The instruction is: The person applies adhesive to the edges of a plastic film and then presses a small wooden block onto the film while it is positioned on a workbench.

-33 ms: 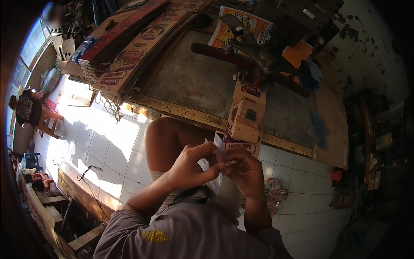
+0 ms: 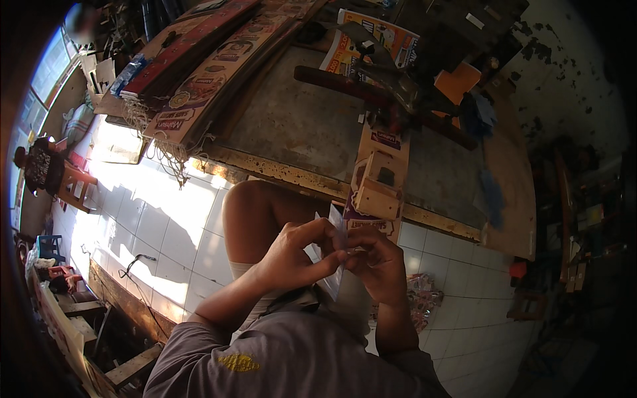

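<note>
Above my lap, my left hand (image 2: 295,253) and my right hand (image 2: 379,265) meet at a thin, whitish folded sheet (image 2: 337,217); I cannot tell if it is paper or plastic. Both hands pinch it between thumb and fingers, thumbs close together. The sheet stands roughly upright, its upper tip showing above the fingers and its lower part hanging below. Just beyond the hands, a printed strip (image 2: 386,229) hangs over the table edge, and a light wooden block (image 2: 378,199) with a dark patch lies on it.
The worktable (image 2: 272,126) has a worn, yellowish front edge. Long printed boards (image 2: 206,86) with dangling strings are stacked at its left. A metal device with a dark red bar (image 2: 332,83) stands across it. Orange paper (image 2: 458,81) lies at the back right; a person (image 2: 43,166) sits far left.
</note>
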A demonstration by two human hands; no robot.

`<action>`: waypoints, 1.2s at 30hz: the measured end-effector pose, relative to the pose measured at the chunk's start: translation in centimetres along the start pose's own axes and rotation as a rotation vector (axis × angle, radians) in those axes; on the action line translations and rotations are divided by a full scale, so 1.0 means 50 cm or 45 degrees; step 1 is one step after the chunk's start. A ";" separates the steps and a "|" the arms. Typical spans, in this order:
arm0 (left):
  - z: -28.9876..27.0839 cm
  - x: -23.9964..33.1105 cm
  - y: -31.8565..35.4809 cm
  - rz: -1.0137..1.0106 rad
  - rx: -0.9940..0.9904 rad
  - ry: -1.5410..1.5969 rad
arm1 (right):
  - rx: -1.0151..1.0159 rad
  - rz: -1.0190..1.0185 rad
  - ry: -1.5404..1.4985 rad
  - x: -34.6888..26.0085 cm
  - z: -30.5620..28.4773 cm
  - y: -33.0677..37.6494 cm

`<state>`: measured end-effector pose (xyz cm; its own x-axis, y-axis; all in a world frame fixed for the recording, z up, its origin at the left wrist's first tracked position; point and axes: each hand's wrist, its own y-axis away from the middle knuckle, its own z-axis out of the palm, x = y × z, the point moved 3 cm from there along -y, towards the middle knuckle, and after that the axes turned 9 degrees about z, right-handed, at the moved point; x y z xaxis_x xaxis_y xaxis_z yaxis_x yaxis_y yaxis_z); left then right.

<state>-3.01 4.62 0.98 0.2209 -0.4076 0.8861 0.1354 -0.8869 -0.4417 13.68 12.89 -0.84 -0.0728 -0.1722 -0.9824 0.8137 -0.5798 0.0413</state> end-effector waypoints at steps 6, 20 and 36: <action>-0.003 0.005 0.001 -0.008 -0.038 0.007 | 0.004 -0.014 0.046 -0.009 0.005 0.002; -0.003 0.007 0.006 0.066 0.017 -0.163 | 0.103 -0.043 0.123 -0.002 0.010 0.005; -0.032 -0.058 0.066 0.159 0.632 0.493 | 1.111 -0.509 -0.474 -0.031 -0.244 0.077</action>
<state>-4.74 2.53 -2.82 -0.0886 -0.6329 0.7692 0.5829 -0.6591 -0.4752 23.97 20.66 -1.40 -0.5414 0.0109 -0.8407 -0.0008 -0.9999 -0.0125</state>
